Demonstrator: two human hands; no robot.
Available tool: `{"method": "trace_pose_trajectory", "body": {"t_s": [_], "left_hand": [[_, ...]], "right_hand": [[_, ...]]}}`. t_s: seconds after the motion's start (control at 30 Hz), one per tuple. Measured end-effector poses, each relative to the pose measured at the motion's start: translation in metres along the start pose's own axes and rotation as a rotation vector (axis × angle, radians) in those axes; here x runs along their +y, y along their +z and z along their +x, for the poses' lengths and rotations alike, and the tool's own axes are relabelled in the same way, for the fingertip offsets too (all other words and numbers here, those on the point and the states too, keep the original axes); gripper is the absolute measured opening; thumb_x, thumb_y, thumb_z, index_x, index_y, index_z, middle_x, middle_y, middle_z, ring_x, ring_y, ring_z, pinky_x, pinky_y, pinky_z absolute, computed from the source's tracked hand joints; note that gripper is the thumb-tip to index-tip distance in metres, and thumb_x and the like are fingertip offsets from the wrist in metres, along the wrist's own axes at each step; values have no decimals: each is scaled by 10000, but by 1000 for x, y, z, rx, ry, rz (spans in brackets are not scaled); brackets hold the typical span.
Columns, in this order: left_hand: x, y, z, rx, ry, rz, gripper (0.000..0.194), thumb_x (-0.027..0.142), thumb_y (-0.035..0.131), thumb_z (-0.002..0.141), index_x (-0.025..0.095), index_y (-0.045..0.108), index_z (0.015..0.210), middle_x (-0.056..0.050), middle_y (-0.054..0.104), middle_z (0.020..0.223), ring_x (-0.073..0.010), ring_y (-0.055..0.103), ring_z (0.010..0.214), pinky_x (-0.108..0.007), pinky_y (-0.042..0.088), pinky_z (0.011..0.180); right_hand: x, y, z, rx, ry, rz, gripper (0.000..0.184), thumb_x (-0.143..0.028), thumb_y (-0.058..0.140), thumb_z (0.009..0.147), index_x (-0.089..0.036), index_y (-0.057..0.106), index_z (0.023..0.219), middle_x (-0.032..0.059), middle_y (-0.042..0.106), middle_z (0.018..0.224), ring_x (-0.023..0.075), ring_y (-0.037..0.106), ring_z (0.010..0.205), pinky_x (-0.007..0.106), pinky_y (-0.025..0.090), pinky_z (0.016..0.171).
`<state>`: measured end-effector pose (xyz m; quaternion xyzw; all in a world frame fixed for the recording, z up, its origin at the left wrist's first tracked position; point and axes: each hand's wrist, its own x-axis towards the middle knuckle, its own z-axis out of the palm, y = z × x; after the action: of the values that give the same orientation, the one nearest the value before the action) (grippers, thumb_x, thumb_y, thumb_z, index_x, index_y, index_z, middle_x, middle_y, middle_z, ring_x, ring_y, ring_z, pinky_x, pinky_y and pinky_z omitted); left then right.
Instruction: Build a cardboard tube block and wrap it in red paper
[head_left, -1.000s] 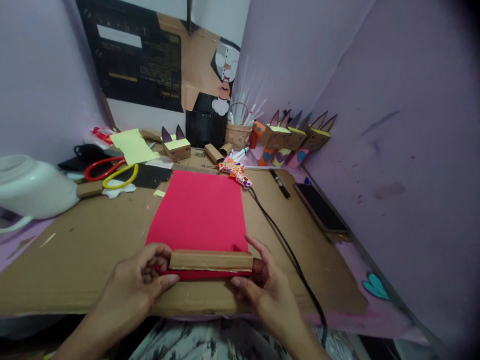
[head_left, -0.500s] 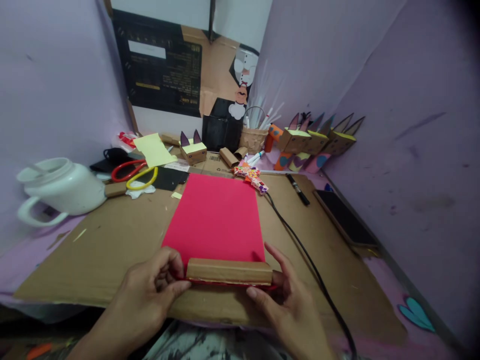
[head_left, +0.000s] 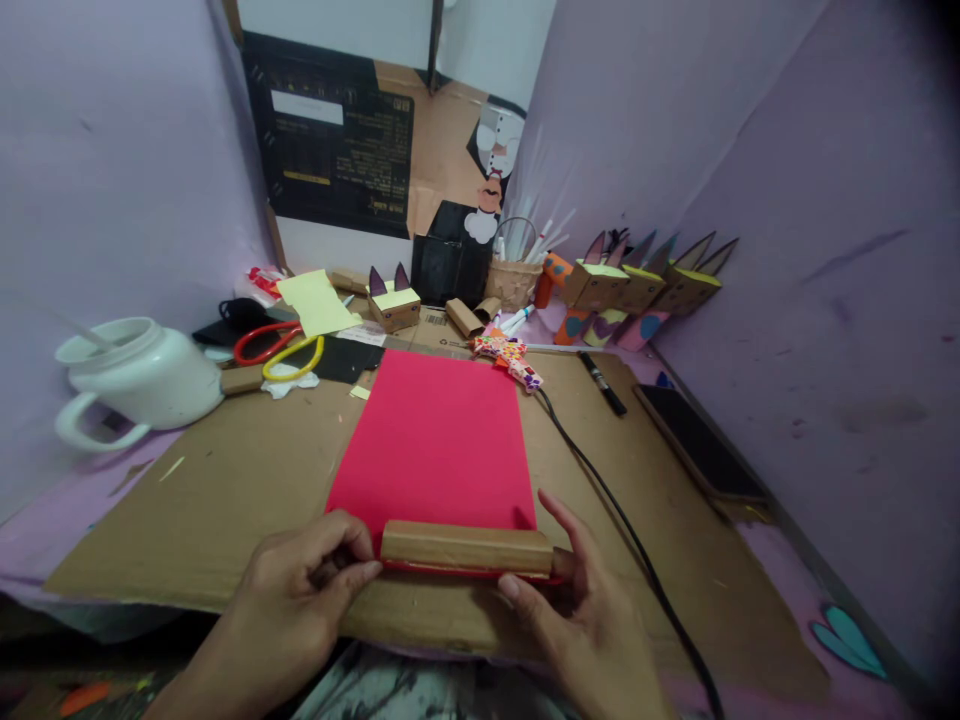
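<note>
A sheet of red paper point(head_left: 435, 440) lies in front of me, its near edge turned up along a folded strip of brown cardboard point(head_left: 466, 548). My left hand point(head_left: 315, 580) is closed at the strip's left end, thumb and fingers pinching the paper's near left corner. At the right end, my right hand point(head_left: 577, 590) has its thumb against the turned-up red edge. One of its fingers is raised; the others curl partly out of sight behind the strip's end.
Beyond the paper lies a patterned glue gun point(head_left: 514, 362), its black cable point(head_left: 615, 510) running along my right. A white pot point(head_left: 146, 375), red and yellow scissors point(head_left: 277, 350), a marker point(head_left: 601, 383) and a phone point(head_left: 701, 442) surround the cardboard mat point(head_left: 225, 500). Cardboard animal heads point(head_left: 394, 308) stand behind.
The camera view has shifted slightly, so the scene sits a little lower and to the right. Both hands keep nearly the same hold at the paper's near edge.
</note>
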<state>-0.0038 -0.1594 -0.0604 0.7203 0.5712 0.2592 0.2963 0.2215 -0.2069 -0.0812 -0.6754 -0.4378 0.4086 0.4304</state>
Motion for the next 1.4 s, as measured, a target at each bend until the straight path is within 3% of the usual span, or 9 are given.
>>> {"method": "trace_pose_trajectory", "body": {"t_s": [0.37,0.7,0.8,0.93,1.07,1.27,1.4], "left_hand": [[8,-3,5,31,-44,-21,194,346,521,692,210,563,561,38,539,478,-115,496,442,-187,371,421],[-5,1,6,11,-133,-61,245,468,578,654,232,585,588,58,572,505,-127,518,489,-182,385,453],[-1,3,5,64,-194,-95,240,468,586,640,235,581,586,72,558,504,-124,496,510,-179,381,486],[5,5,3,108,-246,-108,238,471,590,629,237,580,584,71,568,524,-137,486,545,-187,374,501],[2,6,3,108,-256,-114,218,448,592,626,237,575,573,83,543,500,-124,465,523,-180,365,506],[-1,7,2,113,-250,-131,216,456,594,629,244,581,590,88,551,521,-122,480,544,-168,363,499],[-6,7,2,130,-212,-79,208,461,602,611,255,589,582,93,549,502,-117,489,519,-155,374,476]], "right_hand": [[1,1,0,-9,-2,98,743,-374,667,710,-190,340,1352,56,738,809,226,680,696,340,528,637],[10,-7,1,-118,-114,26,663,-311,578,805,-182,281,1383,69,715,855,200,664,745,321,517,663],[11,-9,0,-146,-115,69,624,-329,530,841,-200,277,1396,89,695,934,195,667,781,313,524,669],[12,-11,0,-162,-119,74,600,-313,517,857,-226,284,1403,56,683,838,181,662,736,300,532,647],[11,-12,0,-155,-131,93,590,-277,533,847,-232,310,1392,38,675,793,173,654,704,297,533,642],[8,-13,1,-167,-137,72,645,-204,585,787,-220,326,1378,68,686,906,176,642,736,291,516,643],[8,-17,5,-203,-158,-38,717,-113,614,711,-213,342,1368,26,689,798,165,604,690,265,478,611]]}}
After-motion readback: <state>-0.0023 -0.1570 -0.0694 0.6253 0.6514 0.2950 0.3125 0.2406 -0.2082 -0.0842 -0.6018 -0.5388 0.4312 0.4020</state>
